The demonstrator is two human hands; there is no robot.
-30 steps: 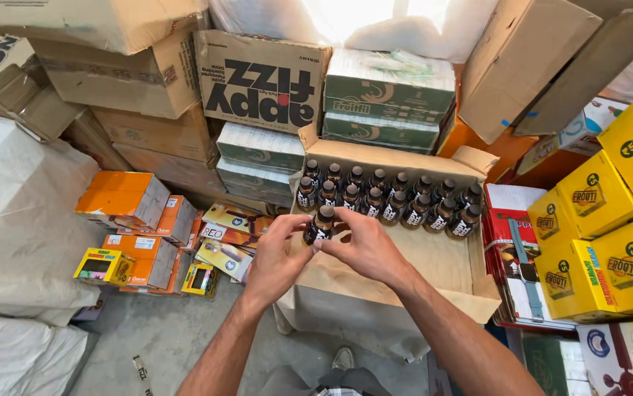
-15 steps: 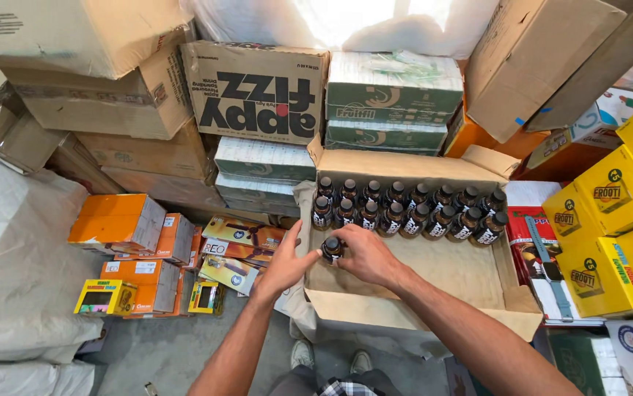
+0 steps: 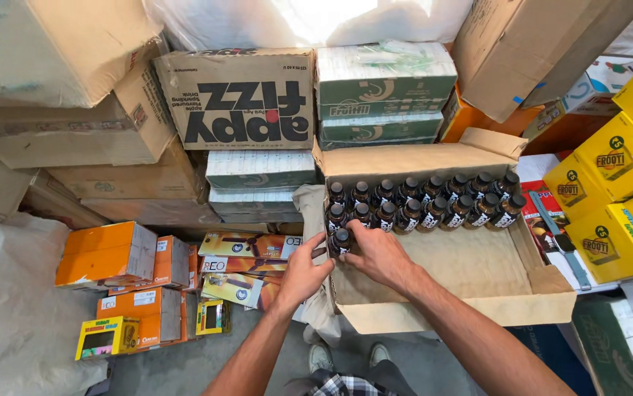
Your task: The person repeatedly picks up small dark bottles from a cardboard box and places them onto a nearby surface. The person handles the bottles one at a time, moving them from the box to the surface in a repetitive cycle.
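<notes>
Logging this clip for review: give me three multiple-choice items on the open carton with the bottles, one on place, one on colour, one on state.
1. Where do the bottles stand in the open carton?
A. far end
B. near end
C. middle only

2. What colour are the boxes at the right edge?
A. yellow
B. blue
C. white

3. What are the two hands doing?
A. resting empty
B. holding one bottle
C. closing flaps

Answers: 1 A, rows line the far wall. 2 A, plainly yellow. 3 B, left hand and right hand grip the single bottle.
</notes>
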